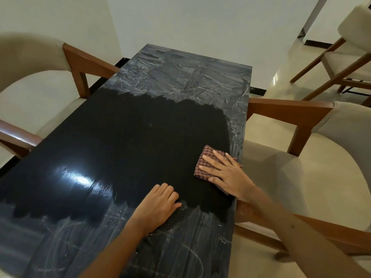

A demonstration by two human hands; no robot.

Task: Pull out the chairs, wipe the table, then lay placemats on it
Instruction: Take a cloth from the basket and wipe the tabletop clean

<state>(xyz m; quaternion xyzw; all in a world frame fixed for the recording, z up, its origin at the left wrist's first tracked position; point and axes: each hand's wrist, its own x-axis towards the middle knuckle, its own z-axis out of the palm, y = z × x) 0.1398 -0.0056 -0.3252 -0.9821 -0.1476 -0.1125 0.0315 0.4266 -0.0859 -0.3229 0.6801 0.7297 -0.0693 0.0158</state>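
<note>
A long black table [130,141] runs away from me. Its middle band is dark and glossy; the far end and the near end are covered in grey chalky streaks. My right hand [224,173] presses flat, fingers spread, on a folded checked cloth [204,161] near the table's right edge. My left hand [158,205] rests on the tabletop with its fingers bent, at the border of the dark band and the near streaks. It holds nothing. No placemats are in view.
A beige upholstered chair with wooden arms [301,149] stands at the right side, another chair [40,81] at the left. A third chair [349,57] stands away at the back right. White walls lie beyond the table's far end.
</note>
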